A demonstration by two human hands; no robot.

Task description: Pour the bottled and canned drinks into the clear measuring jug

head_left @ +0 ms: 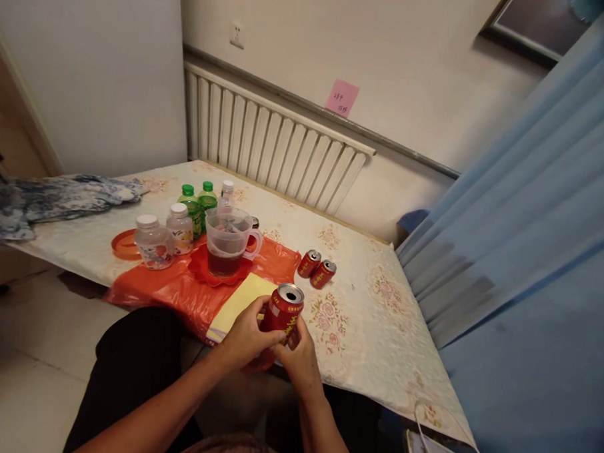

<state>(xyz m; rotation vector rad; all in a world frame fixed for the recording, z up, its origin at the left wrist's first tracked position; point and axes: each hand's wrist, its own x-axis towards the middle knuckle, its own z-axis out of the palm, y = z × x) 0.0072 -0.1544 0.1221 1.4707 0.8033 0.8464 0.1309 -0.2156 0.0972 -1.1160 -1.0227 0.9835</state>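
Both hands are wrapped round one red drink can [281, 312] with yellow lettering, held upright over the table's near edge. My left hand [250, 331] grips its left side, and my right hand [301, 357] closes on its lower right. The can's top shows a dark opening. Just beyond stand two more red cans [316, 268], side by side and opened. To the left, a clear plastic measuring jug [226, 246] holds brown liquid and rests on a red scalloped plate [195, 267]. A yellow cloth or paper pad [241, 304] lies beside my left hand.
Two clear jars with white lids [154, 243] and green-capped bottles [207, 199] stand behind red plastic sheeting [149, 286]. An orange ring-shaped item [124, 244] lies left. Patterned fabric [73, 203] covers the table's far left. A blue curtain [513, 196] hangs right; a radiator [276, 135] lines the wall.
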